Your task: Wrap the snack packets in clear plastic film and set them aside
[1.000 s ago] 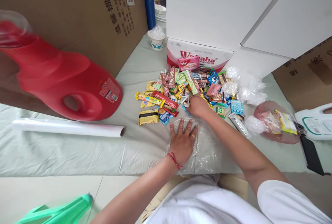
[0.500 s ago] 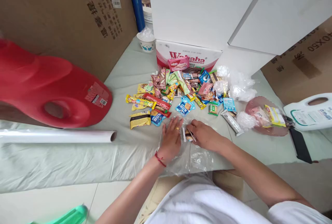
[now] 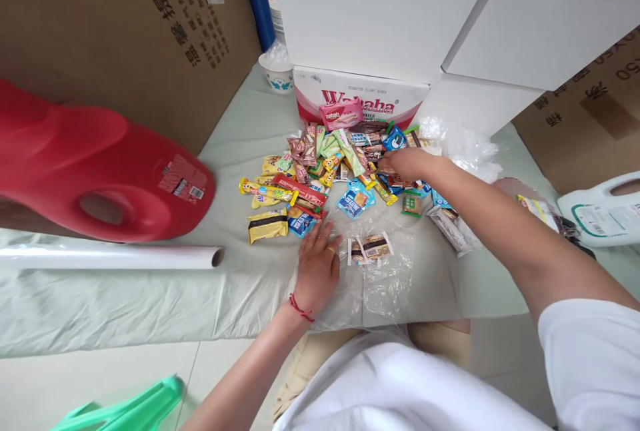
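Observation:
My left hand [image 3: 317, 270] lies flat, fingers spread, on the left side of a clear plastic sheet or bag [image 3: 387, 288]. Beside its fingertips, on that plastic, are small wrapped biscuits [image 3: 376, 246] with a dark band. My right hand [image 3: 414, 163] reaches into the pile of snacks, fingers together and pointing left. Whatever its fingertips close on is hidden among the wrappers. Around it lie a pink nabati packet [image 3: 341, 113], blue biscuit packets [image 3: 354, 201], a red wrapper [image 3: 303, 190], a yellow bar [image 3: 267, 190] and a green packet [image 3: 411, 204].
A large red jug [image 3: 165, 184] and a white roll [image 3: 110, 258] are at left. Behind the snacks stand a Wahaha box [image 3: 310, 88] and a paper cup [image 3: 278, 76]. Crumpled clear bags [image 3: 467, 148] and a white bottle [image 3: 603, 221] are at right.
My right hand has left the wrapped biscuits on the plastic and moved up and right into the snack pile. My left hand has shifted slightly left, staying on the plastic.

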`<state>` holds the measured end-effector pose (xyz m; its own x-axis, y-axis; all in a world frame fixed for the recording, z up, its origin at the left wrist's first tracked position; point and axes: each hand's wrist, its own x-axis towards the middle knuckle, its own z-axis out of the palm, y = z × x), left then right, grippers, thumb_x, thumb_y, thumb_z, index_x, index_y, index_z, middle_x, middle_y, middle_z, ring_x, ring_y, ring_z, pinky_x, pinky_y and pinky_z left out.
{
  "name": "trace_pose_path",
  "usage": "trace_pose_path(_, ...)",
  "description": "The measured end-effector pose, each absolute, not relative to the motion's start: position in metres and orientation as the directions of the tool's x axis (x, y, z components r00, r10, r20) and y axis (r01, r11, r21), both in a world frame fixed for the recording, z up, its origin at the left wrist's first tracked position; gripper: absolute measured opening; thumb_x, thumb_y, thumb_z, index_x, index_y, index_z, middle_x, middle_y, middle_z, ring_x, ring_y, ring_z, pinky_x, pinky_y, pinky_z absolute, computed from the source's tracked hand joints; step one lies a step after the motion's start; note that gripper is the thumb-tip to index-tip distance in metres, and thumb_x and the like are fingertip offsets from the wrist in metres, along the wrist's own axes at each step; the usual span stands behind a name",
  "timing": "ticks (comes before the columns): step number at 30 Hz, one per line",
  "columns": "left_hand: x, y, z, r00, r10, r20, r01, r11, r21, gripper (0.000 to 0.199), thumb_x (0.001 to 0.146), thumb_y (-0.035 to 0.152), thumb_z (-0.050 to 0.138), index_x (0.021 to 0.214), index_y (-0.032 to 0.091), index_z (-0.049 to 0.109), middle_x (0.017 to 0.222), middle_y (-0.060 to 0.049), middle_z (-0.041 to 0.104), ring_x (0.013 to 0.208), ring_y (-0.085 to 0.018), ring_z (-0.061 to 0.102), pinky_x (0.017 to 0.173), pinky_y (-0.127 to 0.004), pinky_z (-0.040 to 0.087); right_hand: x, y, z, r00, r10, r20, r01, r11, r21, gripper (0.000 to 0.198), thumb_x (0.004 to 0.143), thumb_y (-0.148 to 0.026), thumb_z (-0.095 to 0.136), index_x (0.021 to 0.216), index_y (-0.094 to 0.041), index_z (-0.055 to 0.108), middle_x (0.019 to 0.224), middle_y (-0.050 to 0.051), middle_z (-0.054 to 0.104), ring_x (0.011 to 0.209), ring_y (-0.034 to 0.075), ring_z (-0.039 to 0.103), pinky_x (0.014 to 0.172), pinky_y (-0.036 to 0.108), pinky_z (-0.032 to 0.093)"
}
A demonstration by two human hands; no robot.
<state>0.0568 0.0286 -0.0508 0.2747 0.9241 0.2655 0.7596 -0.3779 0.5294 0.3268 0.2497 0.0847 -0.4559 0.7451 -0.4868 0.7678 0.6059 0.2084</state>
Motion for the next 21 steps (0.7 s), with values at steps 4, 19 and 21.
trace_pose_path(4, 0.058, 0.024, -0.047, 0.282, 0.934, 0.218, 0.822, -0.352, 0.448, 0.041, 0.095, 0.016, 0.049, 0.129, 0.02, 0.072, 0.159, -0.01, 0.052, 0.155, -0.032, 0.037, 0.124, -0.058, 0.037, 0.33, 0.222, 0.119, -0.438, 0.862, -0.254, 0.844, 0.491, 0.214, 0.034, 0.086, -0.025, 0.065, 0.12, -0.016, 0.067, 0.117, 0.015, 0.067, 0.095, 0.027, 0.065, 0.075, 0.031, 0.041)
trace_pose_path(19, 0.064, 0.023, -0.043, 0.322, 0.937, 0.138, 0.868, -0.35, 0.352, 0.049, 0.098, 0.019, 0.044, 0.143, 0.02, 0.063, 0.161, -0.011, 0.05, 0.153, -0.031, 0.04, 0.127, -0.057, 0.028, 0.291, 0.075, 0.061, -0.542, 0.718, -0.436, 0.829, 0.542, -0.139, 0.055, 0.086, -0.038, 0.073, 0.137, -0.023, 0.057, 0.122, 0.009, 0.066, 0.099, 0.026, 0.069, 0.074, 0.029, 0.043)
trace_pose_path(21, 0.064, 0.023, -0.043, 0.324, 0.937, 0.132, 0.868, -0.35, 0.353, 0.05, 0.098, 0.019, 0.043, 0.144, 0.02, 0.062, 0.162, -0.011, 0.049, 0.153, -0.031, 0.039, 0.127, -0.057, 0.028, 0.291, 0.074, 0.074, -0.498, 0.767, -0.405, 0.862, 0.486, -0.14, 0.054, 0.087, -0.045, 0.074, 0.134, -0.023, 0.059, 0.12, 0.009, 0.067, 0.102, 0.027, 0.069, 0.076, 0.029, 0.044)
